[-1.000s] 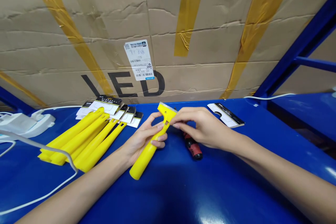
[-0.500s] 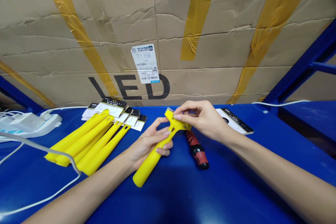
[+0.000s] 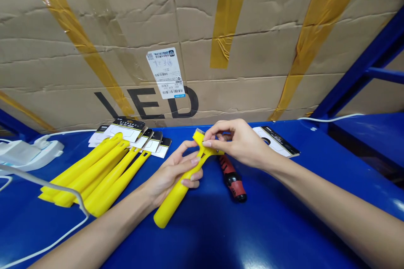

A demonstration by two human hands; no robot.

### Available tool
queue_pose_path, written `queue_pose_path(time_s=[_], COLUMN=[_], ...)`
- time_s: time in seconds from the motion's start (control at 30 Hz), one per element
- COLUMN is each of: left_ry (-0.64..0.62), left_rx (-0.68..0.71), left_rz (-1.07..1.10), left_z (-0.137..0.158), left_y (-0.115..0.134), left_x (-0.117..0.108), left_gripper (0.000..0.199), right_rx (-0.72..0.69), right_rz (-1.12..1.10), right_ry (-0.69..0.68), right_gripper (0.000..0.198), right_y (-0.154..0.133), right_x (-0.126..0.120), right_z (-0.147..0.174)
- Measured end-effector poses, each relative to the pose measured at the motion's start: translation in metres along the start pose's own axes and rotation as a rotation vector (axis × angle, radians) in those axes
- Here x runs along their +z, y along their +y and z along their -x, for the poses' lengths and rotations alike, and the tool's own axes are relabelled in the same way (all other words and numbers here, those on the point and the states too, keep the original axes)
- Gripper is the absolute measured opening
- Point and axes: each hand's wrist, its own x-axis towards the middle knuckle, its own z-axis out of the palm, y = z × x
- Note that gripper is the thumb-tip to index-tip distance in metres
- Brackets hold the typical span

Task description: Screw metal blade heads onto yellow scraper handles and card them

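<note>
A yellow scraper (image 3: 176, 199) with a wide T-shaped head and a thin blade edge at its top is tilted in front of me. My left hand (image 3: 172, 174) wraps round its handle just below the head. Over the scraper's head, my right hand (image 3: 235, 141) is closed, thumb and forefinger pinched together against the face. Anything small between those fingertips is hidden. A screw shows at the head's right end. Just behind and below the right hand lies a red and black screwdriver handle (image 3: 233, 183); its upper end is hidden.
Several yellow scrapers (image 3: 107, 189) with black-and-white cards (image 3: 124, 128) lie at the left. A white power strip (image 3: 47, 153) and a looping cable (image 3: 80, 201) are beside them. One card (image 3: 277, 141) lies at the right. A taped cardboard box (image 3: 195, 21) stands behind the blue table (image 3: 284, 227).
The view has shifted slightly, so everything sits a little further left. Both hands keep nearly the same hold on the scraper, the right fingertips still pinched at its head.
</note>
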Motion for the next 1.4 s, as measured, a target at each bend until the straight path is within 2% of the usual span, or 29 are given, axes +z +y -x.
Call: queue_pose_path(time_s=[0.13,0.3,0.47,0.67,0.73,0.8,0.9,0.97,1.0,1.07,1.13,1.17,1.27,1.4], left_ry=[0.004,-0.003,-0.011,-0.029,-0.025,-0.008,0.06,0.129,0.164,0.217,0.231,0.226,0.198,0.205], left_rx=[0.001,-0.005,-0.017,-0.045,-0.039,-0.023,0.035,0.085,0.107,0.133,0.146,0.151,0.156,0.15], left_rz=[0.006,-0.006,-0.015,-0.015,-0.015,0.001,0.055,0.103,0.122,0.142,0.131,0.118,0.086,0.075], left_z=[0.0,0.001,0.003,0.005,0.006,0.005,0.003,0.002,0.002,0.002,0.002,0.002,0.004,0.004], left_y=[0.0,-0.001,0.001,0.002,0.001,0.0,-0.001,-0.001,-0.001,0.0,-0.001,-0.001,-0.002,-0.003], left_x=[0.001,0.002,0.003,0.007,0.009,0.011,0.012,0.011,0.01,0.008,0.007,0.007,0.006,0.006], left_gripper=[0.023,0.025,0.026,0.026,0.027,0.029,0.03,0.031,0.032,0.033,0.033,0.033,0.035,0.035], right_rx=[-0.023,0.009,0.028,0.271,0.271,0.244,0.207,0.193,0.198,0.252,0.343,0.387,0.398,0.416], right_rz=[0.007,-0.126,-0.159,-0.287,-0.308,-0.293,-0.177,0.062,0.243,0.492,0.598,0.62,0.592,0.47], right_ry=[0.017,0.008,-0.064,-0.213,-0.265,-0.221,0.072,0.249,0.27,0.098,-0.073,-0.123,-0.102,-0.091], right_gripper=[0.011,0.038,0.04,0.04,0.042,0.048,0.049,0.039,0.035,0.041,0.049,0.046,0.027,0.028], right_y=[0.0,0.01,0.014,0.007,0.005,0.005,0.006,0.007,0.006,0.004,0.002,0.002,0.005,0.016], right_x=[0.001,-0.003,-0.005,-0.008,-0.007,-0.008,-0.014,-0.019,-0.021,-0.02,-0.016,-0.014,-0.013,-0.026], right_z=[0.001,-0.003,-0.005,-0.001,0.001,0.001,0.004,0.012,0.017,0.032,0.048,0.055,0.069,0.075])
